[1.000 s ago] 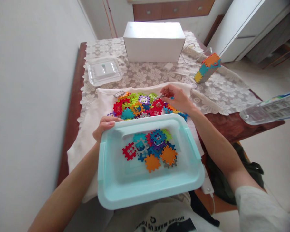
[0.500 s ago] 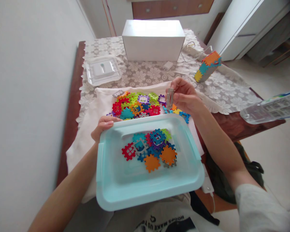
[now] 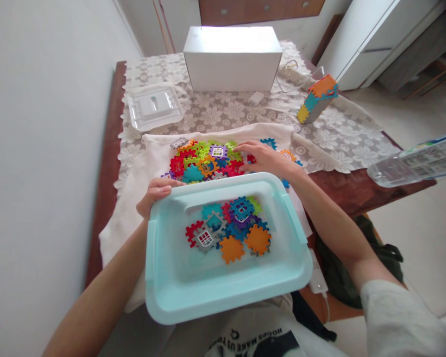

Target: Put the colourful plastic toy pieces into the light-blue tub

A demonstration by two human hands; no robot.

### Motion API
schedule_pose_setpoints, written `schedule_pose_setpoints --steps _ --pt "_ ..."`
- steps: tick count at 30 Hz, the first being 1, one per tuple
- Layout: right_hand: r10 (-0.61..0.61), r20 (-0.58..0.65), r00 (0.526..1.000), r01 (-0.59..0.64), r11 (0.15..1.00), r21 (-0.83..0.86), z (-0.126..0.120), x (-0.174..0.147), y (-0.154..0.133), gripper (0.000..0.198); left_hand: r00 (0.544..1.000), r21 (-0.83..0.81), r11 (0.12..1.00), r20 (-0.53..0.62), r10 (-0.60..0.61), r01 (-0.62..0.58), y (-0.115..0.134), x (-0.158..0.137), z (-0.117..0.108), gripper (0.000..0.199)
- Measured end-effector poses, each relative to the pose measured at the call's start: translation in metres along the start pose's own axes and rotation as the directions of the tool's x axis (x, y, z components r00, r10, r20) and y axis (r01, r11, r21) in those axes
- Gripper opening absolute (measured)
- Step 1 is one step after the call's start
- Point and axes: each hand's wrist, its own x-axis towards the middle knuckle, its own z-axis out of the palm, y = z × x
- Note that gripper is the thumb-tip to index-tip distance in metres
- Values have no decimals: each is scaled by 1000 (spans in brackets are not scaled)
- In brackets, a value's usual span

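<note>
My left hand (image 3: pixel 154 193) grips the far left rim of a light blue plastic bin (image 3: pixel 178 277) held over my lap. Inside the bin lie several coloured interlocking tiles (image 3: pixel 232 228), with a grey window tile (image 3: pixel 205 238) on top at the left. Beyond the bin, a pile of coloured tiles (image 3: pixel 204 161) rests on a white cloth (image 3: pixel 148 158). My right hand (image 3: pixel 262 157) lies flat on the right side of that pile, fingers spread over red and green tiles, holding nothing that I can see.
A white box (image 3: pixel 232 57) stands at the back of the lace-covered table (image 3: pixel 338 136). A clear lid (image 3: pixel 153 105) lies at the back left. An assembled tile block (image 3: pixel 316 99) sits at the right. A clear plastic bottle (image 3: pixel 412 163) juts in from the right edge.
My right hand held a grey tile up above the pile; that tile now lies in the bin, and the hand has gone back down onto the pile. The left hand kept its grip.
</note>
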Motion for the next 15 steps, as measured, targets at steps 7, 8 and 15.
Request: schedule_pose_setpoints --steps 7,8,15 --pt "4 -41 999 -4 1000 -8 -1 5 2 40 998 -14 998 0 -68 68 2 -6 -4 22" --pt "4 -48 999 -5 1000 -20 -2 5 3 41 997 -18 997 -5 -76 76 1 -7 -4 23" --pt "87 -33 996 -90 987 -133 -9 -1 8 44 999 -38 999 -48 -14 12 -3 -3 2 20"
